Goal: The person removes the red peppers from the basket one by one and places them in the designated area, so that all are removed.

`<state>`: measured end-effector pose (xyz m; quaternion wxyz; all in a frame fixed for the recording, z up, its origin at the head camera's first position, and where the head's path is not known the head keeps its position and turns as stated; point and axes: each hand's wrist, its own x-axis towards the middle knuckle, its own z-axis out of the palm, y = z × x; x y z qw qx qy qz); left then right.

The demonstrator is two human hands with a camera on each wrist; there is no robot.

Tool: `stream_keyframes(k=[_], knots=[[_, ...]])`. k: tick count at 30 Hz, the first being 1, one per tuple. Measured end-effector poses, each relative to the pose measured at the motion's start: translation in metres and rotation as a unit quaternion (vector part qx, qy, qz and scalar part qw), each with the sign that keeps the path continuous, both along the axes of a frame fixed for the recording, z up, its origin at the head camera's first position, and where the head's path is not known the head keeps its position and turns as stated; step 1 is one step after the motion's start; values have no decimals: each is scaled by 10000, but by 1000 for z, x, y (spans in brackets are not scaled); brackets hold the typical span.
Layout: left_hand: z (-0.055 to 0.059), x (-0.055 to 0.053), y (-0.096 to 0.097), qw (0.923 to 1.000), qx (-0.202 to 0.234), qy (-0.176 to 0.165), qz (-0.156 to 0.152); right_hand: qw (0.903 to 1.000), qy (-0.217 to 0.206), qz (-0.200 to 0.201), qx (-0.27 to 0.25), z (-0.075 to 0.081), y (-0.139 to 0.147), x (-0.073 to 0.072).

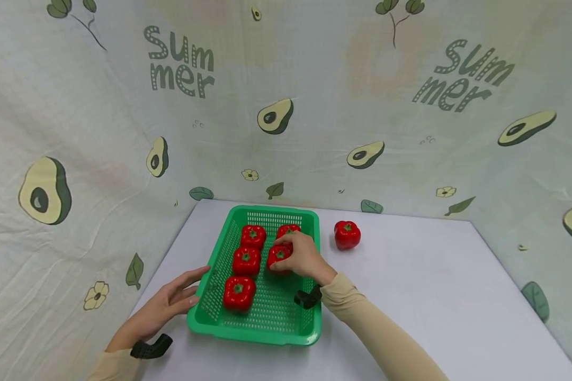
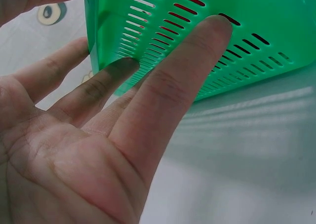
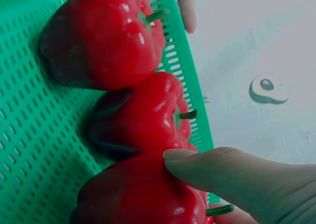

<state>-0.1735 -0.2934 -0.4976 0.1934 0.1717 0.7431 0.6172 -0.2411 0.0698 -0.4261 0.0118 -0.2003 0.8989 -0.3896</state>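
Note:
A green plastic basket (image 1: 252,333) with slotted walls stands on the table, with several red bell peppers in it. Three of them line its left side, among them the nearest pepper (image 1: 239,294). My right hand (image 1: 306,257) reaches in over the right rim and grips a bell pepper (image 1: 277,255), thumb on its near side; another pepper (image 1: 288,229) lies just behind. In the right wrist view the thumb presses on the gripped pepper's red skin, close to its green stem. On the basket's left wall, my left hand (image 1: 164,302) rests its extended fingers (image 2: 173,85).
One more bell pepper (image 1: 347,235) lies on the white table (image 1: 410,275), right of the basket. Behind the table hangs a pale cloth (image 1: 314,69) printed with avocados and leaves. Black wrist straps show on both arms.

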Motion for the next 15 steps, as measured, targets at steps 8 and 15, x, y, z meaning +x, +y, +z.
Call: stream_keyframes(k=[8,15], knots=[[2,1,1,10000,64,-21,-2,10000,-27,19,-27,8,0,2],[2,2,1,10000,99,-16,1,9999,-21,39,-102,17,2,2]])
